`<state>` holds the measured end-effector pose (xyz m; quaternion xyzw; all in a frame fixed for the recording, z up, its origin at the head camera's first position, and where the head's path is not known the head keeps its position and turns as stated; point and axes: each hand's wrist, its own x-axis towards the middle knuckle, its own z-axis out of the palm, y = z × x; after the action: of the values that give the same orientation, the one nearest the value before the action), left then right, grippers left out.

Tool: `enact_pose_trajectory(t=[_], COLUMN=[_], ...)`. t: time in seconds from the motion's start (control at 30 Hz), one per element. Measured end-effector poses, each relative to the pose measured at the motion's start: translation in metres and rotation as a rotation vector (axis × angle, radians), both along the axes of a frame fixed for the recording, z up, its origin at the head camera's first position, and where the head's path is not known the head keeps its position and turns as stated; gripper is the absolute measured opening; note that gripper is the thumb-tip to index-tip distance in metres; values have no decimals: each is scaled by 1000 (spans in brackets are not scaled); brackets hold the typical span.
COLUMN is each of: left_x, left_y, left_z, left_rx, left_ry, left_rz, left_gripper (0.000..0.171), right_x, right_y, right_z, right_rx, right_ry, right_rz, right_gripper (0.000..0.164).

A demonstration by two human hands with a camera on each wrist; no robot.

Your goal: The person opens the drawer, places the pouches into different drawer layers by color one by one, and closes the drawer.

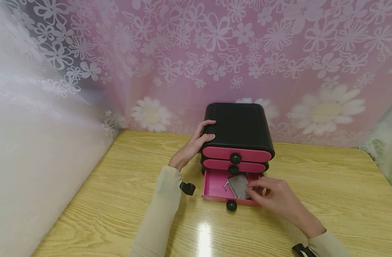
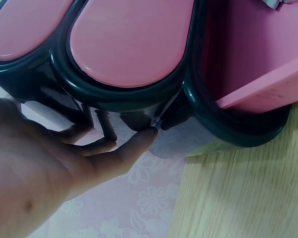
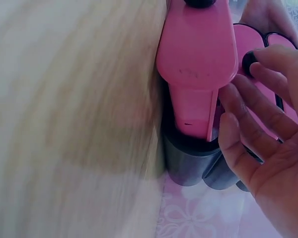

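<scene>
A small black cabinet (image 1: 239, 125) with pink drawer fronts stands on the table. Its bottom drawer (image 1: 215, 184) is pulled out. Inside lies a flat grey piece (image 1: 239, 185) like cloth or a pouch, with thin silver metal pieces (image 1: 232, 189) beside and over it. My left hand (image 1: 192, 144) rests against the cabinet's left side, its thumb and a finger reaching onto the top; in the left wrist view its fingertips touch the black side wall. Over the drawer's right end is my right hand (image 1: 273, 196), fingers loosely bent, fingertips right at the grey piece's edge.
The upper two drawers, the top one (image 1: 215, 152) and the middle one (image 1: 215, 164), are pushed in and have round black knobs. A wood-grain table (image 1: 118, 200) lies under everything. A flowered curtain (image 1: 183, 64) hangs close behind the cabinet.
</scene>
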<state>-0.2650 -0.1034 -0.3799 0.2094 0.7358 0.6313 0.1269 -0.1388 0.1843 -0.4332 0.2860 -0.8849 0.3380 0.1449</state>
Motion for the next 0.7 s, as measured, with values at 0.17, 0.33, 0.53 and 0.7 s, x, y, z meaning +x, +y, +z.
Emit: enact_pose_trajectory(t=[0.17, 0.33, 0.53, 0.7], left_x=[0, 1, 1, 1], left_y=[0, 0, 0, 1], left_z=[0, 1, 2, 2], left_rx=[-4, -7, -9, -7], left_ry=[-2, -10, -23, -30], left_rz=[3, 8, 11, 14], left_gripper=[49, 49, 49, 49], right_x=[5, 10, 15, 18], right_y=[3, 6, 9, 8], right_z=[-1, 0, -3, -5], right_rx=[-55, -114, -144, -150], right_ry=[29, 52, 40, -6], right_rz=[40, 82, 152, 197], right_gripper=[28, 31, 36, 35])
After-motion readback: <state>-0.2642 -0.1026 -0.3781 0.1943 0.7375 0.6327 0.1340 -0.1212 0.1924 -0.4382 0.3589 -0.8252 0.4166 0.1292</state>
